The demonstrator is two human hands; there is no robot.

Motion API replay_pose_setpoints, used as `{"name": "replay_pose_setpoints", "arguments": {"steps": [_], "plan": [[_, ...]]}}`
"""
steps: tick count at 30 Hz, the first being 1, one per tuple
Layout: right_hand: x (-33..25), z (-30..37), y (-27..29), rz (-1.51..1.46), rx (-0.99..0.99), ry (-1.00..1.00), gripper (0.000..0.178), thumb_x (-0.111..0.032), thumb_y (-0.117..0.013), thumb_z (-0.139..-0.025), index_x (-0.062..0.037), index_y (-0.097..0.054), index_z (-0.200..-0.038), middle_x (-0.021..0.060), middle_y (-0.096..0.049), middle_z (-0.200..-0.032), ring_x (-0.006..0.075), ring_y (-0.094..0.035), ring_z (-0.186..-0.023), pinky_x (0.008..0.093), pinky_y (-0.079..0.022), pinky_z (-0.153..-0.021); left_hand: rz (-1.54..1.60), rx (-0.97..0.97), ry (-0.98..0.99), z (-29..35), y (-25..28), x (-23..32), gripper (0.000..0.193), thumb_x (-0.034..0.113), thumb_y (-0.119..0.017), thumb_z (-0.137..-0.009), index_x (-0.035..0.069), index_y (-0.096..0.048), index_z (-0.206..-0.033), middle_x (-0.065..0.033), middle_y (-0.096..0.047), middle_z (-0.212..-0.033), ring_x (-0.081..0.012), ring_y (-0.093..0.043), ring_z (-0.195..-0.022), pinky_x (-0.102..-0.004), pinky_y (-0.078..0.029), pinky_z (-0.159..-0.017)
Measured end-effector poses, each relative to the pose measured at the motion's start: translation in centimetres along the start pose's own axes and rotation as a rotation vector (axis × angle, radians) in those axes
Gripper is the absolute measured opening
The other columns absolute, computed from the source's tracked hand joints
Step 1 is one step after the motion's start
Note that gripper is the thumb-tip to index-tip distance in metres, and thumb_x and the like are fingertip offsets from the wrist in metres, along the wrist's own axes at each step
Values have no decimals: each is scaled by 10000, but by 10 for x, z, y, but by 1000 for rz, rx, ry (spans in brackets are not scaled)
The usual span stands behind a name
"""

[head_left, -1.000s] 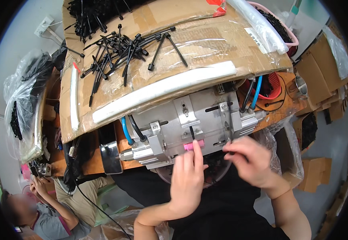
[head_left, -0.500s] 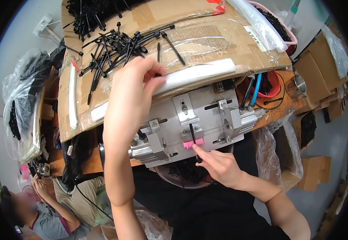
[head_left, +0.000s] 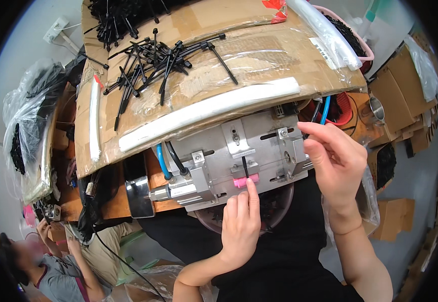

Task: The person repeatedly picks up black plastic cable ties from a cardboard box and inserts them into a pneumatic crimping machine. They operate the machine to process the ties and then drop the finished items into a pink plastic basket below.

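A metal fixture [head_left: 264, 147] lies in front of me, with a pink block [head_left: 240, 182] at its front middle. A thin black strip [head_left: 245, 165], like a cable tie, runs from the central metal bracket [head_left: 237, 146] down onto that block. My left hand [head_left: 240, 226] reaches up from below, its index finger stretched out and its tip on the strip at the block; the other fingers are bent. Raised over the fixture's right end, my right hand [head_left: 341, 161] has thumb and index finger apart, with nothing plainly held between them.
Cardboard [head_left: 259, 60] behind the fixture bears a loose heap of black cable ties [head_left: 163, 58] and a padded white edge strip [head_left: 214, 113]. A bowl [head_left: 284, 211] of dark pieces is under the fixture. Right stand a red basket [head_left: 346, 110] and a metal cup [head_left: 375, 109]. Another person [head_left: 52, 272] sits at lower left.
My left hand came down from the cardboard's edge to the pink block. My right hand left the block and rose to the fixture's right end.
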State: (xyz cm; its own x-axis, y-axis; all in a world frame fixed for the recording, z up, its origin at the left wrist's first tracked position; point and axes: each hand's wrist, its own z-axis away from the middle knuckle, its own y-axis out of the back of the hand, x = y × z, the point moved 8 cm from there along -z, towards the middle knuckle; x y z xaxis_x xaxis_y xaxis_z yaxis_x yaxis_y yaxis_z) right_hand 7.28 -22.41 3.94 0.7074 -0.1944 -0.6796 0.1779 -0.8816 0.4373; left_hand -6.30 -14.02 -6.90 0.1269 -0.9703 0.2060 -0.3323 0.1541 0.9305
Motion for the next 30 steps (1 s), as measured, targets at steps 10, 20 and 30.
{"name": "replay_pose_setpoints", "arguments": {"steps": [10, 20, 30], "plan": [[3, -56, -34, 186, -59, 199, 163, -141, -726, -849, 3, -677, -908, 137, -678, -799, 282, -647, -641, 364, -485, -554, 171, 145, -35, -57, 62, -38, 539, -6, -659, -808, -9, -522, -1330, -136, -557, -964, -300, -523, -890, -393, -452, -802], [42, -168, -140, 659, -630, 203, 183, -178, -729, -772, -15, -672, -833, 188, -694, -834, 362, -673, -840, 441, -525, -748, 23, 75, 113, -224, 91, -151, 133, 102, -694, -823, 10, -686, -918, -170, -662, -897, -317, -614, -930, -411, -495, -787], [63, -130, -25, 51, -470, -231, 226, -80, -674, -862, 62, -622, -1030, 120, -711, -876, 127, -684, -758, 250, -529, -526, 104, 278, -303, -116, 107, -93, 217, -53, -632, -700, 5, -641, -910, -106, -609, -934, -276, -591, -882, -373, -508, -745]]}}
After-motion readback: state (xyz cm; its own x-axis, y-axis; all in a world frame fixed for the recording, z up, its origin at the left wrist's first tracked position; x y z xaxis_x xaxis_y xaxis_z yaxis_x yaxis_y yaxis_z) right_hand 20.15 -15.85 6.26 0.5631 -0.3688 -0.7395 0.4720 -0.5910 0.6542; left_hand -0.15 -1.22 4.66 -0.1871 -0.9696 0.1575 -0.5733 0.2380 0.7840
